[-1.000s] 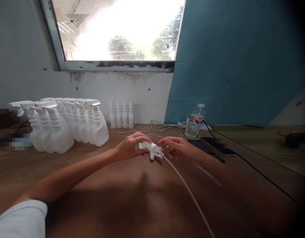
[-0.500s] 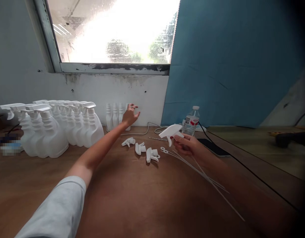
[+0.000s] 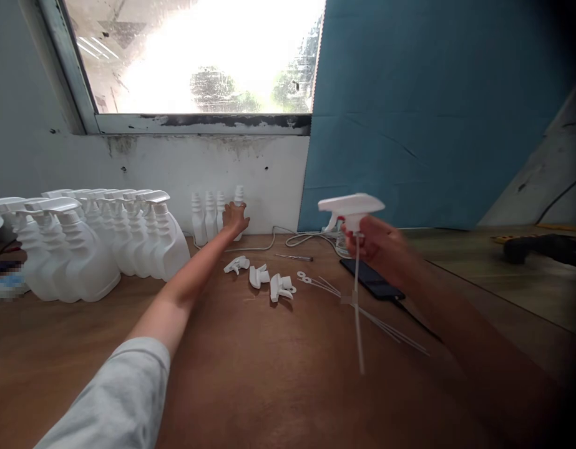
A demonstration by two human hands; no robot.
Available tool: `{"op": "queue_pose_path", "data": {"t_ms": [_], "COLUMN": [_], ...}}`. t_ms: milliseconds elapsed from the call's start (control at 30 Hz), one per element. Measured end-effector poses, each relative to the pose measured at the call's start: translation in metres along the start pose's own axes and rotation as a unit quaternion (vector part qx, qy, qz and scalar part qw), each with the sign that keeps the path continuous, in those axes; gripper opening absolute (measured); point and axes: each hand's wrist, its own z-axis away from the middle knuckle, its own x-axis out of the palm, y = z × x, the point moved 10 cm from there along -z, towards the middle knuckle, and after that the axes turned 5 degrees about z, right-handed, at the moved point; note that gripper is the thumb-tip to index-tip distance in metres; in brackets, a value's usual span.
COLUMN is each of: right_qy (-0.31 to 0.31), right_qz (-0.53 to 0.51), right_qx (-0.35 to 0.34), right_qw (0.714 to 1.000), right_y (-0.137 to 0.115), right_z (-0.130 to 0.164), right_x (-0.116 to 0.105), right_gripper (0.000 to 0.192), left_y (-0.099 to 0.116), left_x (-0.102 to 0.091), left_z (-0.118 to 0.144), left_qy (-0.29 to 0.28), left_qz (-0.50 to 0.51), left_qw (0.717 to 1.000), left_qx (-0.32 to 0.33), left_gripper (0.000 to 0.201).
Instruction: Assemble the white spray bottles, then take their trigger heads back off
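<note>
My right hand (image 3: 374,244) holds a white trigger sprayer head (image 3: 351,206) up above the wooden table (image 3: 269,374), its thin dip tube (image 3: 357,312) hanging straight down. My left hand (image 3: 234,218) is stretched to the back wall and closes around the rightmost of a row of small white bottles (image 3: 208,217) without sprayers. Three loose white sprayer heads (image 3: 264,279) lie on the table between my arms. Several thin dip tubes (image 3: 362,308) lie to their right.
A cluster of white spray bottles (image 3: 91,240) with triggers fitted stands at the left. A dark phone (image 3: 372,284) with its cable lies under my right hand. A white cord (image 3: 288,240) and a thin metal rod (image 3: 294,256) lie near the wall. A window is above.
My right hand has lifted the sprayer head higher, so its tube now hangs clear of the table. My left hand went from hovering at the small bottles to gripping the rightmost one.
</note>
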Motion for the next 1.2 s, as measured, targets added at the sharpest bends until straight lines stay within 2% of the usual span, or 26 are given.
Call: {"op": "queue_pose_path", "data": {"t_ms": [133,233,300,400,533,733,800,933,1067,1200], "right_qy": [0.063,0.129,0.151,0.166,0.153,0.089,0.038,-0.082,-0.178,-0.253], "right_qz": [0.018,0.009,0.015,0.026,0.035,0.019,0.012,0.041,0.079,0.039], "right_qx": [-0.171,-0.320,-0.382,-0.412,-0.405,-0.368,-0.335,-0.241,-0.160,-0.100], "right_qw": [0.983,0.939,0.912,0.895,0.900,0.925,0.941,0.966,0.968,0.961], "right_y": [-0.072,-0.123,-0.140,-0.142,-0.131,-0.121,-0.114,-0.090,-0.063,-0.042], "right_z": [-0.002,0.019,0.036,0.053,0.055,0.044,0.036,0.021,0.018,0.023], "right_x": [-0.019,-0.033,-0.034,-0.030,-0.019,0.002,0.020,0.072,0.117,0.142], "right_gripper": [0.038,0.034,0.029,0.027,0.032,0.035,0.032,0.023,0.021,0.028], "left_y": [0.028,0.046,0.048,0.047,0.050,0.062,0.069,0.083,0.088,0.084], "left_x": [-0.039,-0.063,-0.072,-0.077,-0.079,-0.084,-0.087,-0.083,-0.075,-0.072], "left_z": [0.054,0.114,0.152,0.193,0.218,0.226,0.229,0.236,0.240,0.240], "left_qy": [0.031,0.035,0.028,0.013,0.009,-0.004,-0.032,-0.120,-0.151,-0.168], "left_qz": [-0.007,-0.056,-0.096,-0.133,-0.149,-0.094,-0.035,0.106,0.197,0.210], "left_qw": [0.992,0.967,0.949,0.930,0.915,0.913,0.914,0.906,0.890,0.883], "left_qx": [0.121,0.247,0.298,0.343,0.375,0.397,0.403,0.391,0.382,0.384], "left_gripper": [0.043,0.037,0.036,0.042,0.047,0.041,0.035,0.030,0.030,0.033]}}
